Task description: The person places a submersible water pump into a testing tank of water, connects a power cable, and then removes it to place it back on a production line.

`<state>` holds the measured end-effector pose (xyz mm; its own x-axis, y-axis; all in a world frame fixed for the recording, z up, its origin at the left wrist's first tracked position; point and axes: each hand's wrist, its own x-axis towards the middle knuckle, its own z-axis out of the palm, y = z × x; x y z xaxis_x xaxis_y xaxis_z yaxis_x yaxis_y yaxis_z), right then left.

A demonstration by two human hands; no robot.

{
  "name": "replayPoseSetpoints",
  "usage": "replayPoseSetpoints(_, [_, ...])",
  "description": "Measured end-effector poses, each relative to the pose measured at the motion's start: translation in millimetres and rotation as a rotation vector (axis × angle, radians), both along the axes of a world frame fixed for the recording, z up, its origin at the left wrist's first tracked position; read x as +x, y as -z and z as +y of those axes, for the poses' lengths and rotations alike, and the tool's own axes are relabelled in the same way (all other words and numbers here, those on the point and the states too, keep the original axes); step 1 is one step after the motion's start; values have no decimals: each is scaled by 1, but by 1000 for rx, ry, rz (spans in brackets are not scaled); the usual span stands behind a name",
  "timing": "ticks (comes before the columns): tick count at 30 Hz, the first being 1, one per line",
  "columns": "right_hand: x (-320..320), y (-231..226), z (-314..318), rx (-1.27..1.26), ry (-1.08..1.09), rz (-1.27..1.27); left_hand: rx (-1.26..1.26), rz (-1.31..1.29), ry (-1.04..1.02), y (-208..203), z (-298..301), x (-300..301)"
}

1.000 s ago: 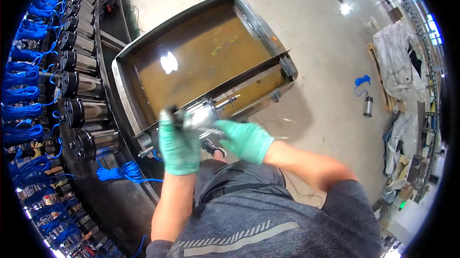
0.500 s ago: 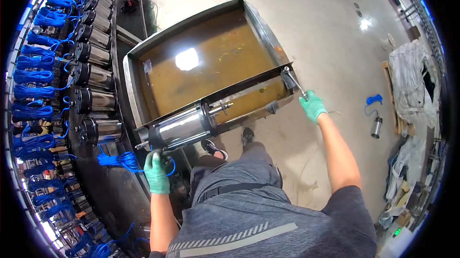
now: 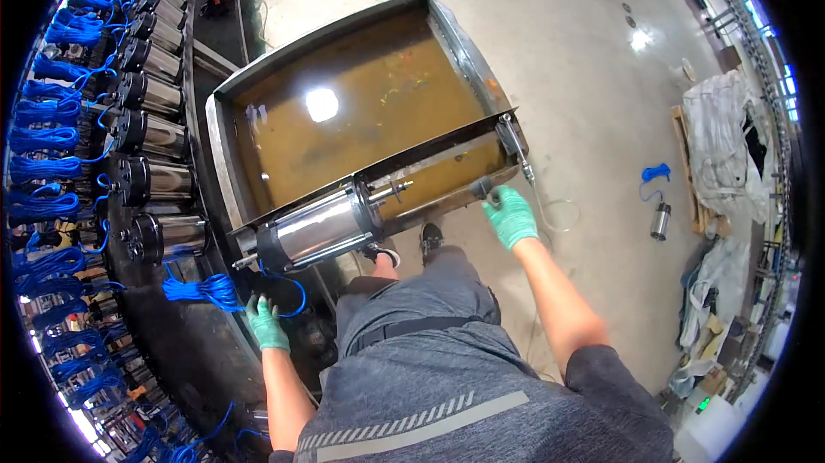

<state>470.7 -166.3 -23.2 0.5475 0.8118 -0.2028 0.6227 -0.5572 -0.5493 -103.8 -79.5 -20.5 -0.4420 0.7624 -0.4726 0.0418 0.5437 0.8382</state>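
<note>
A shiny steel pump motor (image 3: 320,226) lies on its side across the front rail of a steel tank (image 3: 225,162) filled with brown water. A blue cable (image 3: 206,289) runs from its left end down to a coil. My left hand (image 3: 268,324), in a green glove, is below that end, fingers curled at the cable's loop. My right hand (image 3: 511,216), also green-gloved, is at the tank's front right corner with fingers curled on the front edge, just below a grey nozzle tool (image 3: 514,149) with a thin hose.
A curved rack at the left carries several more steel pump motors (image 3: 159,179) with blue cable coils (image 3: 43,132). On the concrete floor at the right stand a single pump with a blue cable (image 3: 660,220), white sacks (image 3: 722,145) and a pallet.
A second ago both hands held the pump over the tank's front edge. It now lies on the rail; my left hand has dropped to the cable, my right went to the right corner.
</note>
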Motion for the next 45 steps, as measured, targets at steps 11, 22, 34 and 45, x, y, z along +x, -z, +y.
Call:
replayPoseSetpoints(11, [11,-33,5,-291,-87,84,-210,-64,134,29,15,-2])
replayPoseSetpoints(22, [0,-191,-16,9,-311,435,-153,-203,234,9,21,-10])
replayPoseSetpoints(34, [-73,-175,58,29,-81,334,-339,-361,167,41,37,-1])
replayPoseSetpoints(45, [-123,-199,109,245,-92,435,-229,196,909,-125,45,-28])
